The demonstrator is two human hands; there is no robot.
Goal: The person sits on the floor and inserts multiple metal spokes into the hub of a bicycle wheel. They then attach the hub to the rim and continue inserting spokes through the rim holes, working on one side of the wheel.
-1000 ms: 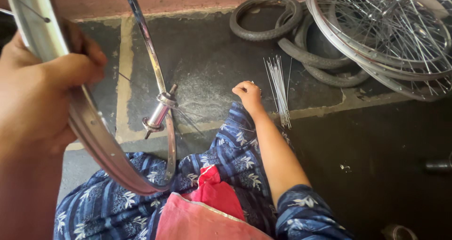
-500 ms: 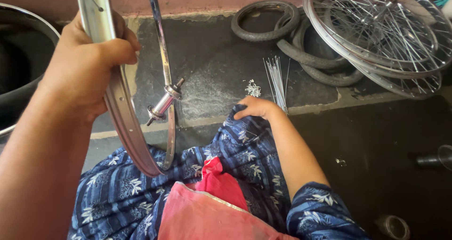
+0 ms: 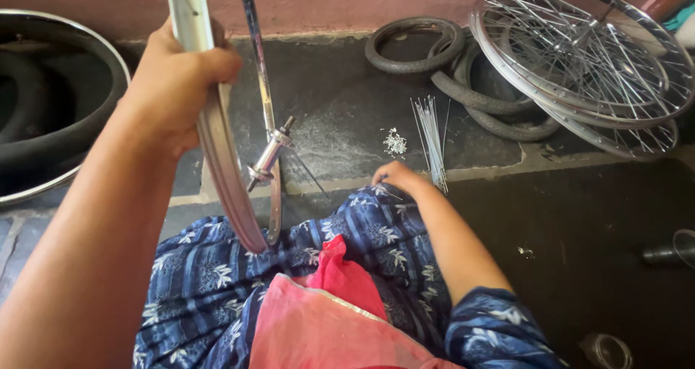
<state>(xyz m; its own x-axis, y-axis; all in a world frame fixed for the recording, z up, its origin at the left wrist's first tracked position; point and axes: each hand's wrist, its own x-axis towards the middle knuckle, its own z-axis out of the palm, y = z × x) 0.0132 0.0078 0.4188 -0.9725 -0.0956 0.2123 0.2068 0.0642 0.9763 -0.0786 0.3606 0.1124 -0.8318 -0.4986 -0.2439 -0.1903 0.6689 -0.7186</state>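
Here the left hand (image 3: 174, 86) is clamped around a bare metal wheel rim (image 3: 224, 173), held upright with its lower edge on the lap; a hub (image 3: 266, 159) hangs just right of that grip; further right, the right hand (image 3: 397, 177) rests curled beside loose spokes (image 3: 433, 137); whether it pinches anything cannot be told.

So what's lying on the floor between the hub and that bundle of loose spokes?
In the head view, a small heap of tiny silvery bits lies on dark floor between the hub and the spokes.
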